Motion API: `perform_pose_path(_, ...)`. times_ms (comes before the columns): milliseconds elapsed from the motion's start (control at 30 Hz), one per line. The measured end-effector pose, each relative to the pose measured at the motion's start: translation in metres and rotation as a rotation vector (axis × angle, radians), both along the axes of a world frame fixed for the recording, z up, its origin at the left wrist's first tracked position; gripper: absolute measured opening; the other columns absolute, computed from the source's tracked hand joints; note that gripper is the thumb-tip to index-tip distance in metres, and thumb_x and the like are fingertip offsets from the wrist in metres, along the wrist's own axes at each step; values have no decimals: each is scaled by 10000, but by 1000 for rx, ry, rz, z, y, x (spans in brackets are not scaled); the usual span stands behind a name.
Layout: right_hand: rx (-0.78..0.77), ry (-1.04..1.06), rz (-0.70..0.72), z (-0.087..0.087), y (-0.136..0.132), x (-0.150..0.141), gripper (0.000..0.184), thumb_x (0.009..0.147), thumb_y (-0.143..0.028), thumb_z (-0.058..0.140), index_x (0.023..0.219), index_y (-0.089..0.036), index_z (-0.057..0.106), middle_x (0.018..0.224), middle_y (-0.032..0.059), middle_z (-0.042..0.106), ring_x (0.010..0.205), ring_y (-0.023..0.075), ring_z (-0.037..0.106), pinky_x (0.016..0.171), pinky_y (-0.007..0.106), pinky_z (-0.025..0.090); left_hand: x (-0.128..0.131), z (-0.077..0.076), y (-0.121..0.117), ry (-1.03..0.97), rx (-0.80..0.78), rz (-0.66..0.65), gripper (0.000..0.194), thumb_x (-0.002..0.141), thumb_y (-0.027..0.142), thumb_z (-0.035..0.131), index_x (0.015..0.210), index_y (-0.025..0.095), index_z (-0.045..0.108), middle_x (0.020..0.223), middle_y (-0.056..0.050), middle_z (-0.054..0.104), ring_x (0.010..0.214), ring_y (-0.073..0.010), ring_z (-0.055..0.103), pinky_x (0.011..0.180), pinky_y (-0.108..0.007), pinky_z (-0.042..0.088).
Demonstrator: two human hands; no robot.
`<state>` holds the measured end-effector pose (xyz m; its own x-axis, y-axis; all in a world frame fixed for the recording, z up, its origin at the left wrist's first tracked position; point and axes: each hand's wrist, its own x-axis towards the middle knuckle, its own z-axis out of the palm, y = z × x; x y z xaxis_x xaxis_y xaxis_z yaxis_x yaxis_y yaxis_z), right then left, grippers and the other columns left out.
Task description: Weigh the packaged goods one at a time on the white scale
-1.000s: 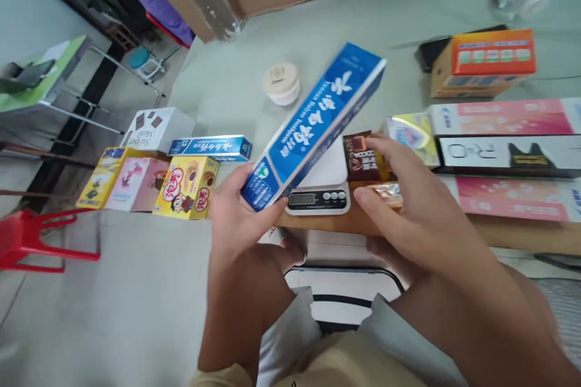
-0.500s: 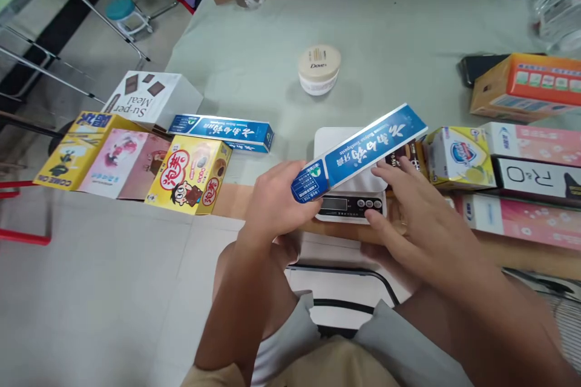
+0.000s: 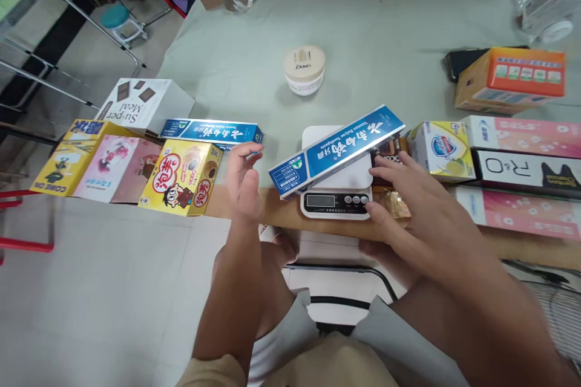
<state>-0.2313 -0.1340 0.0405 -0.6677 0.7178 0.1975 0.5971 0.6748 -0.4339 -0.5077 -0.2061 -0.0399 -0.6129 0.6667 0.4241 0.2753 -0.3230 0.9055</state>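
A blue toothpaste box [image 3: 338, 151] lies slantwise across a white kitchen scale [image 3: 311, 208], its ends overhanging the plate. My left hand [image 3: 245, 184] is lifted just left of the box's near end, fingers apart and holding nothing. Over the scale's right side, my right hand [image 3: 413, 202] has its fingers spread near the buttons; whether a fingertip touches the scale I cannot tell. Under and beside the right fingers, a dark brown package [image 3: 385, 154] is partly hidden. Farther left lies another blue toothpaste box [image 3: 209, 131].
At left cluster a white Su-per Meal box [image 3: 149, 103] and a yellow snack box [image 3: 179, 178]. A Dove jar [image 3: 305, 69] stands mid-table. On the right are a yellow soap box [image 3: 442, 151], a black-and-white box [image 3: 526, 172], pink boxes, and an orange box [image 3: 512, 78] beside a dark phone.
My left hand has let go of the toothpaste box and moved left, its fingers opening. The box now rests on the scale. My right hand stays by the scale; the view shifts slightly.
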Motion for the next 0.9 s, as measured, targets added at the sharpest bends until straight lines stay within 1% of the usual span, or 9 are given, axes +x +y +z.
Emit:
perform_pose_path(133, -9, 41, -4, 2, 1, -3, 378, 1005, -395, 507, 1281, -188, 663, 1455, 129, 681, 1481, 404, 528, 1087, 635, 591, 4, -4, 14, -93, -11, -9, 435, 874, 677, 650, 878, 242, 659, 885, -40, 618, 854, -209, 570, 807, -363, 480)
perform_pose_path(233, 19, 87, 14, 5, 1, -9, 294, 1005, -340, 527, 1236, -225, 668, 1430, 98, 701, 1477, 375, 542, 1108, 608, 585, 4, -4, 26, -222, -27, -74, 406, 869, 586, 667, 736, 225, 538, 772, -18, 540, 714, -171, 484, 695, -324, 425)
perform_pose_path(333, 144, 110, -29, 8, 7, -15, 262, 972, -208, 540, 1194, -242, 674, 1417, 81, 708, 1520, 366, 493, 1183, 604, 520, 6, 1, 36, -374, -56, -159, 407, 849, 505, 644, 678, 215, 415, 723, -8, 476, 648, -141, 444, 619, -284, 381)
perform_pose_path(433, 275, 87, -50, 10, 21, -20, 364, 913, -106, 527, 1212, -246, 680, 1414, 82, 703, 1533, 371, 475, 1208, 590, 484, 8, 7, 39, -491, -74, -237, 415, 815, 459, 604, 626, 210, 331, 639, 9, 382, 580, -115, 379, 557, -260, 306)
perform_pose_path(500, 285, 9, 51, 10, 33, -25, 428, 906, -130, 540, 1298, -256, 658, 1459, 87, 673, 1518, 382, 490, 1193, 601, 478, 9, 9, 37, -539, -75, -276, 430, 790, 441, 598, 592, 209, 295, 597, 18, 334, 548, -104, 331, 539, -263, 267)
perform_pose_path(567, 270, -128, 195, 10, 44, -31, 484, 930, -196, 541, 1402, -279, 608, 1528, 89, 624, 1512, 394, 493, 1181, 645, 451, 8, 11, 34, -565, -64, -296, 454, 778, 439, 604, 564, 210, 277, 569, 23, 307, 534, -100, 300, 535, -272, 251)
perform_pose_path(667, 283, -282, 338, 8, 54, -44, 488, 967, -260, 491, 1444, -298, 588, 1528, 88, 626, 1489, 389, 518, 1158, 672, 429, 2, 13, 29, -585, -37, -300, 496, 782, 467, 616, 541, 213, 265, 551, 30, 275, 524, -98, 275, 537, -287, 245)
perform_pose_path(800, 324, -343, 371, 2, 60, -59, 468, 970, -240, 419, 1390, -238, 624, 1419, 128, 687, 1367, 348, 622, 1131, 614, 463, -7, 17, 22, -607, 6, -277, 518, 778, 491, 629, 529, 219, 265, 548, 34, 252, 526, -103, 256, 542, -302, 219)
perform_pose_path(900, 311, -391, 382, 1, 65, -63, 489, 950, -300, 468, 1405, -195, 612, 1381, 167, 673, 1223, 341, 679, 1051, 570, 533, -13, 20, 19, -622, 41, -242, 519, 786, 495, 631, 528, 220, 274, 554, 31, 256, 541, -110, 257, 550, -310, 221)
